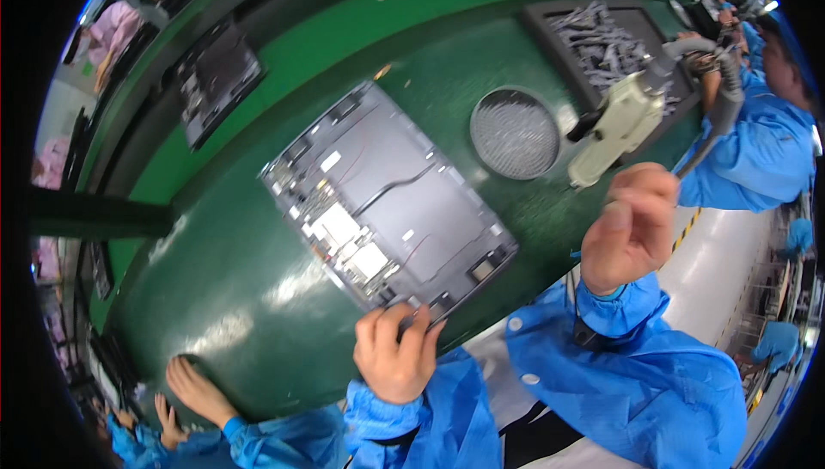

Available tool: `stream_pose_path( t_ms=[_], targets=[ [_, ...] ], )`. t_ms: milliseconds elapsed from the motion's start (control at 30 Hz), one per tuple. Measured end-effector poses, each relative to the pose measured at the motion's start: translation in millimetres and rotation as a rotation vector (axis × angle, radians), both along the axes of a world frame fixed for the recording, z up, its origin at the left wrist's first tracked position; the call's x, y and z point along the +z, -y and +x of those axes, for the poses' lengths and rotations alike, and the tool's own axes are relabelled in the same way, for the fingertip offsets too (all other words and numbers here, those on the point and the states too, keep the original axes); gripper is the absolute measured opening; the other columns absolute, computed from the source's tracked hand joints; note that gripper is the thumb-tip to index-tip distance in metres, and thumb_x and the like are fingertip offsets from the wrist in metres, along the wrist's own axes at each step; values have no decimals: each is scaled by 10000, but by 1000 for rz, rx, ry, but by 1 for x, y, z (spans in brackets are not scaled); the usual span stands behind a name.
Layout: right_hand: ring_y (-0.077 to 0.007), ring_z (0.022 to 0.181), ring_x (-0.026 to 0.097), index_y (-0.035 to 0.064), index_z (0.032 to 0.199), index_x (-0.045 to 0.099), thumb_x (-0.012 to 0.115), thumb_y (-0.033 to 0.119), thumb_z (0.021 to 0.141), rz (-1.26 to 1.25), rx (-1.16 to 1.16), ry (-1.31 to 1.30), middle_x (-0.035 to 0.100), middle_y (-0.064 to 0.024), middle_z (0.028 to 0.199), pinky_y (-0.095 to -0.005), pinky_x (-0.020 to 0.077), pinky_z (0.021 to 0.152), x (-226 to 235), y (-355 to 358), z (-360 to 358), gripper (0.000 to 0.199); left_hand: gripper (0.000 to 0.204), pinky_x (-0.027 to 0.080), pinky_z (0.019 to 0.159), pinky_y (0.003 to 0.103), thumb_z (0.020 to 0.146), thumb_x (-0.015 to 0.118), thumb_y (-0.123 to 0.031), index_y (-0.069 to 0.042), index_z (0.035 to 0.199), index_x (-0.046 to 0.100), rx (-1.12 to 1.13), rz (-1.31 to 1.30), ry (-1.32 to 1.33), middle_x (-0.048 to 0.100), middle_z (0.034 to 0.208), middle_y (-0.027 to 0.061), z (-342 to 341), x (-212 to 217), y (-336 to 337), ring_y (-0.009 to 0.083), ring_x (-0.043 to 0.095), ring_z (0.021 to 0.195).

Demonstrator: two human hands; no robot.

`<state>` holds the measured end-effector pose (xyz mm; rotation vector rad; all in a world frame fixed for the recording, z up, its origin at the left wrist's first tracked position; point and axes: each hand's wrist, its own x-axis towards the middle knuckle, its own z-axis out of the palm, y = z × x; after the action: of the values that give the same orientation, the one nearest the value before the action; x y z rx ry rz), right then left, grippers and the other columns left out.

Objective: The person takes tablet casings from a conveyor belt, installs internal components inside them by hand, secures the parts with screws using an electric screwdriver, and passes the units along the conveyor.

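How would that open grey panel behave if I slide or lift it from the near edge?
The panel lies flat and broad on the green belt, so it should slide, not tip. Lifted by one edge, where the left hand grips, it may flex. Its exposed boards and wires look fragile.

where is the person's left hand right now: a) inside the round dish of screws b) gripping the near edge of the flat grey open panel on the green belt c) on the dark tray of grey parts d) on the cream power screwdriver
b: the left hand curls over the near edge of the flat grey open panel on the green belt, away from the dish, screwdriver and tray.
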<state>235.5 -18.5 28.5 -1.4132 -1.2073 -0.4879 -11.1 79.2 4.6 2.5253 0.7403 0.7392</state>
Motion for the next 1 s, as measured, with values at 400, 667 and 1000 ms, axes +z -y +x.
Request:
stream_pose_path(
  t_ms=[400, 667, 1000],
  targets=[
    [-98, 484, 475, -95, 1069, 542, 536, 394, 882, -103, 337, -939, 495, -50, 558, -295, 495, 595, 9, -4, 39, 524, 287, 427, 712, 398, 579, 757, -3, -13, 842, 641, -21, 53, 5, 569, 881, 108, 1, -12, 1, 309, 505, 831],
    [-125, 489, 494, -77, 932, 546, 568, 299, 870, 117, 373, -995, 492, -63, 552, -317, 501, 573, 2, -62, 18, 381, 337, 417, 723, 410, 589, 795, -59, -47, 902, 670, 32, 103, 0, 540, 886, 92, 2, -16, 4, 300, 487, 854],
    [-127, 491, 498, -117, 968, 550, 534, 300, 886, 68, 336, -951, 487, -49, 521, -308, 491, 561, -5, -67, 19, 425, 365, 412, 706, 399, 556, 812, -67, -70, 899, 687, 44, 89, -7, 537, 860, 78, -1, -17, 0, 283, 485, 831]
  ],
)
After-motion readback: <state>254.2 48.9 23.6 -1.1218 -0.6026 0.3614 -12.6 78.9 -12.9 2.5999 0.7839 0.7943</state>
